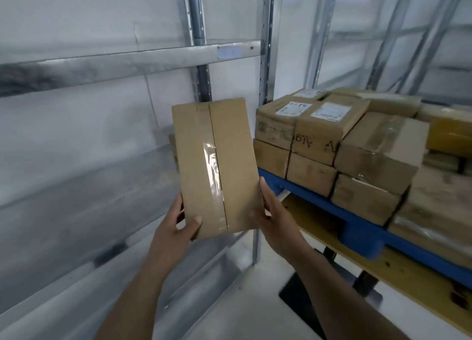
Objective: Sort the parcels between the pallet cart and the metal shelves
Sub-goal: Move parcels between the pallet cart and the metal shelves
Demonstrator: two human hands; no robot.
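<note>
I hold a flat brown cardboard parcel (217,166), sealed with clear tape down its middle, in the air in front of the metal shelves (127,61). My left hand (176,224) grips its lower left corner, thumb on the front face. My right hand (274,219) grips its lower right edge. To the right stands the pallet cart (362,232), a blue pallet on a yellow deck, stacked with several cardboard parcels (329,135), some bearing white labels.
A bare grey shelf board (84,191) lies to the left behind the held parcel. A shelf upright (265,58) stands between the shelves and the cart. Black cart legs (306,301) rest on the pale floor at lower right. More racking stands at the back right.
</note>
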